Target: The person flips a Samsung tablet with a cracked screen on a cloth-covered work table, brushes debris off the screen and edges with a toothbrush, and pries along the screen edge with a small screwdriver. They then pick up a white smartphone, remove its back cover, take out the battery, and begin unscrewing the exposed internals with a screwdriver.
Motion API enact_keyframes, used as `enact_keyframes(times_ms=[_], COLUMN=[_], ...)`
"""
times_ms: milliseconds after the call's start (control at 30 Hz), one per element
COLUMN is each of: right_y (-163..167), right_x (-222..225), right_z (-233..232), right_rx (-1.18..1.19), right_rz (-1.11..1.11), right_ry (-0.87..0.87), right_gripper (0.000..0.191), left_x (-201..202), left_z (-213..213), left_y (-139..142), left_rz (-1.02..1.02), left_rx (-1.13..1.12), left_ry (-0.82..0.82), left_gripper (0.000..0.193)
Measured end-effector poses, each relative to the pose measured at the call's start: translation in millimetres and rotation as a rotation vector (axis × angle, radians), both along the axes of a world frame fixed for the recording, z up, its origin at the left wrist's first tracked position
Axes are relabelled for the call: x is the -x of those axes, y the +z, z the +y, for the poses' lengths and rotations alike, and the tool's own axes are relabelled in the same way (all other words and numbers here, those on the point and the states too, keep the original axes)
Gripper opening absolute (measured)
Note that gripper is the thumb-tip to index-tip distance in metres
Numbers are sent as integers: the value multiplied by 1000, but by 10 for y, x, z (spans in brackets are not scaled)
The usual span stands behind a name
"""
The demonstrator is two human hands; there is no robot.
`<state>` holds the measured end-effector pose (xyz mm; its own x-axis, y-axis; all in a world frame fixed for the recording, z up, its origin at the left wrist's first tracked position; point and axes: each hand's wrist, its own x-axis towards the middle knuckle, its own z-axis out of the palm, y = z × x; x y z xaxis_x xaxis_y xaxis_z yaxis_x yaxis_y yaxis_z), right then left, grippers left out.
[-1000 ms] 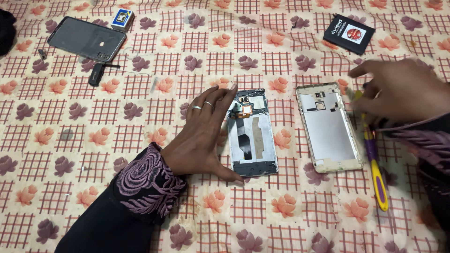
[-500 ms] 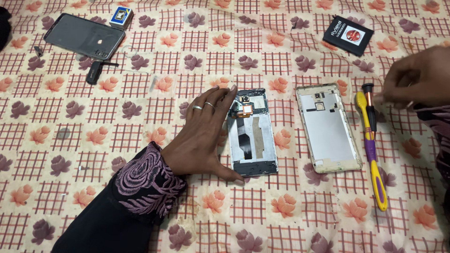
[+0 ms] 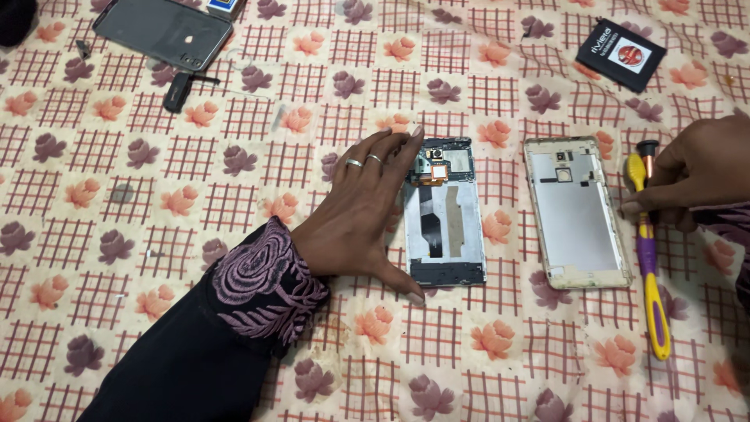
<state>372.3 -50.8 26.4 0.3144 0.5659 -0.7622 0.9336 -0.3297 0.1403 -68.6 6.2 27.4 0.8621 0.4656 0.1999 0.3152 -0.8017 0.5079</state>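
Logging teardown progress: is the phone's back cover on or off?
Off. The phone lies with its internals exposed; the back cover lies separately to its right, inner side up.

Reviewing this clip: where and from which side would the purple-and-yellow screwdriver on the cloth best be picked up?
Probably the purple-and-yellow handle of the screwdriver, pinched across its width from above. It lies flat, long axis running toward the person; the lower handle is clear, while the right hand crowds the tip end.

Makeshift home phone-repair spot, floral checked cloth (image 3: pixel 484 70), opened phone (image 3: pixel 444 215), screwdriver (image 3: pixel 648 258)
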Motion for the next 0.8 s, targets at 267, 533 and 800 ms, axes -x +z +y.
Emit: enact_keyframes(times_ms=[267, 533, 800], right_y=[-161, -209, 228], right_x=[-116, -138, 507], right_z=[16, -2, -301], right_rx=[21, -23, -437], right_rz=[49, -70, -144], right_ry=[-59, 225, 267], right_gripper=[45, 43, 30], left_x=[-14, -10, -13], left_z=[32, 45, 47], left_y=[-1, -37, -43], left_rz=[26, -1, -3], left_rx=[64, 55, 54], left_ry=[3, -12, -12], left_gripper=[164, 162, 162])
